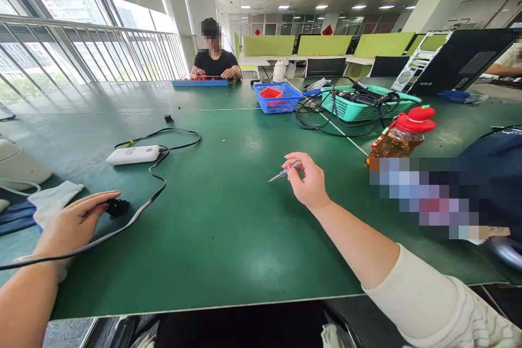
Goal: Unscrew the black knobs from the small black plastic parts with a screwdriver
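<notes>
My right hand (308,182) pinches a small screwdriver (280,175) with a clear handle. Its thin metal tip points left and down, just over the green tabletop (228,228). At the left, my left hand (75,223) has its fingers and thumb closed about a small black object (117,207) whose kind I cannot make out. A dark cable (138,212) runs from a white power strip (134,155) and passes over my left wrist.
Blue-and-white gloves (53,201) lie beside my left hand. A blue basket (281,99), a green basket (354,106) of tangled cables, a red-lidded bottle (403,133) and a dark bag (489,168) stand to the right. A person (214,57) sits across the table at a blue tray (199,82).
</notes>
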Demonstrator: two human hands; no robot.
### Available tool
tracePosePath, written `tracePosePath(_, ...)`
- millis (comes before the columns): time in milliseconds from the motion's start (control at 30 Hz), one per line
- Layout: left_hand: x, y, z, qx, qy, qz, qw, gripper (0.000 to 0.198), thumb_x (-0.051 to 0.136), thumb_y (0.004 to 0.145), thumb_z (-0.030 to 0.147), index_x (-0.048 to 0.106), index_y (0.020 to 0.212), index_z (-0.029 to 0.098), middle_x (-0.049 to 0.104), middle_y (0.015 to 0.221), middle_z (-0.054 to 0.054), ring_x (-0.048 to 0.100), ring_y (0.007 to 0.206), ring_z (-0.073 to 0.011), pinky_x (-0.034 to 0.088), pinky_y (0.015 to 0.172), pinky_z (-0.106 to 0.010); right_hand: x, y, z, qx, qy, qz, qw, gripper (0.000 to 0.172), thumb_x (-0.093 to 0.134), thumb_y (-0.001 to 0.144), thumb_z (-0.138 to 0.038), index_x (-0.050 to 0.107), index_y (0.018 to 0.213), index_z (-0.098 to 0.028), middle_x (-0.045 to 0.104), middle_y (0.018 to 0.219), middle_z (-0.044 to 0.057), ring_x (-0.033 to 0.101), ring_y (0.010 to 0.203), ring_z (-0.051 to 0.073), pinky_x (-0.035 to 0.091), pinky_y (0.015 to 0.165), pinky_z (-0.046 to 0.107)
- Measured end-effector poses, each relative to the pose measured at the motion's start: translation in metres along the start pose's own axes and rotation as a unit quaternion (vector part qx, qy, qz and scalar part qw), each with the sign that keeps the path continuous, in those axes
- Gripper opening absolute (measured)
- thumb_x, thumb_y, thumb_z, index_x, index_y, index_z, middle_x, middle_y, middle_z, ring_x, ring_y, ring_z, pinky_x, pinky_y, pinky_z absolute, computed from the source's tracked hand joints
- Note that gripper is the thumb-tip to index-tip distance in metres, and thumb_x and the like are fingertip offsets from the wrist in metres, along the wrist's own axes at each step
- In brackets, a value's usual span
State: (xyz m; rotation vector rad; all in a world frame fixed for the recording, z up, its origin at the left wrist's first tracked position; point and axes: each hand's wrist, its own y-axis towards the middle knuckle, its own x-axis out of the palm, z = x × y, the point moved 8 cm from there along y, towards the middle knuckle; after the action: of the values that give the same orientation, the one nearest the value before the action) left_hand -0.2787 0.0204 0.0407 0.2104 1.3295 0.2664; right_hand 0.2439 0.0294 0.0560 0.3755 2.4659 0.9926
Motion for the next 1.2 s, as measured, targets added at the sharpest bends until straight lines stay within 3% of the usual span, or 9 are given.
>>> tracePosePath(200, -0.003, -0.001, 0.007, 0.022, 0.01, 0.008, 1.0, 0.055, 0.037, 0.084, 0.051, 0.073, 0.111, 0.019, 0.072, 0.121, -0.008, 0.065, 0.113, -0.0271, 0.048, 0.107, -0.044, -0.001, 0.0, -0.001, -0.002, 0.005, 0.002, 1.0, 0.018, 0.052, 0.088, -0.021, 0.06, 0.104, -0.023, 0.072, 0.083, 0.002, 0.067, 0.069, 0.016, 0.056, 0.063, 0.029)
tracePosePath(433, -0.021, -0.007, 0.018, 0.012, 0.018, 0.093, 0.995, 0.057, 0.034, 0.089, 0.056, 0.074, 0.104, 0.019, 0.072, 0.116, -0.01, 0.065, 0.111, -0.0274, 0.05, 0.104, -0.045, 0.0, 0.0, -0.002, -0.009, 0.002, 0.002, 1.0, 0.018, 0.052, 0.088, -0.021, 0.06, 0.104, -0.024, 0.072, 0.083, 0.002, 0.067, 0.07, 0.016, 0.056, 0.066, 0.03)
tracePosePath(667, -0.018, -0.009, 0.016, 0.004, -0.041, 0.078, 0.996, 0.051, 0.043, 0.083, 0.054, 0.069, 0.111, 0.02, 0.066, 0.125, -0.007, 0.066, 0.106, -0.0249, 0.056, 0.094, -0.039, 0.0, 0.001, -0.003, -0.008, -0.003, -0.003, 1.0, 0.018, 0.052, 0.088, -0.022, 0.059, 0.104, -0.024, 0.072, 0.083, 0.001, 0.068, 0.07, 0.016, 0.057, 0.068, 0.031)
tracePosePath(767, -0.016, -0.01, 0.015, -0.012, -0.051, 0.073, 0.996, 0.052, 0.042, 0.083, 0.053, 0.066, 0.116, 0.021, 0.063, 0.127, -0.007, 0.069, 0.091, -0.0215, 0.058, 0.088, -0.037, 0.0, 0.001, -0.003, -0.01, 0.0, -0.001, 1.0, 0.018, 0.052, 0.088, -0.021, 0.059, 0.104, -0.024, 0.072, 0.083, 0.001, 0.068, 0.07, 0.016, 0.057, 0.068, 0.031)
tracePosePath(867, -0.017, -0.011, 0.013, -0.045, -0.021, 0.074, 0.996, 0.052, 0.042, 0.082, 0.056, 0.066, 0.115, 0.022, 0.065, 0.118, -0.006, 0.068, 0.076, -0.0181, 0.057, 0.082, -0.036, -0.001, 0.001, -0.003, -0.007, 0.0, 0.0, 1.0, 0.018, 0.052, 0.088, -0.021, 0.059, 0.104, -0.024, 0.072, 0.083, 0.002, 0.067, 0.07, 0.016, 0.057, 0.067, 0.031)
tracePosePath(1000, -0.025, -0.011, 0.013, -0.074, 0.038, 0.099, 0.992, 0.056, 0.039, 0.082, 0.064, 0.068, 0.107, 0.023, 0.068, 0.095, -0.005, 0.066, 0.08, -0.0221, 0.053, 0.081, -0.038, -0.001, 0.001, -0.002, 0.0, 0.001, -0.001, 1.0, 0.018, 0.051, 0.088, -0.022, 0.06, 0.104, -0.023, 0.072, 0.083, 0.002, 0.067, 0.069, 0.016, 0.056, 0.065, 0.029)
tracePosePath(1200, -0.021, -0.008, 0.014, -0.128, 0.095, 0.04, 0.986, 0.049, 0.04, 0.083, 0.06, 0.07, 0.095, 0.023, 0.064, 0.071, -0.003, 0.061, 0.071, -0.0214, 0.046, 0.063, -0.032, 0.0, 0.001, -0.002, 0.002, 0.001, -0.002, 1.0, 0.018, 0.052, 0.087, -0.022, 0.06, 0.104, -0.023, 0.072, 0.083, 0.002, 0.067, 0.069, 0.016, 0.056, 0.064, 0.03)
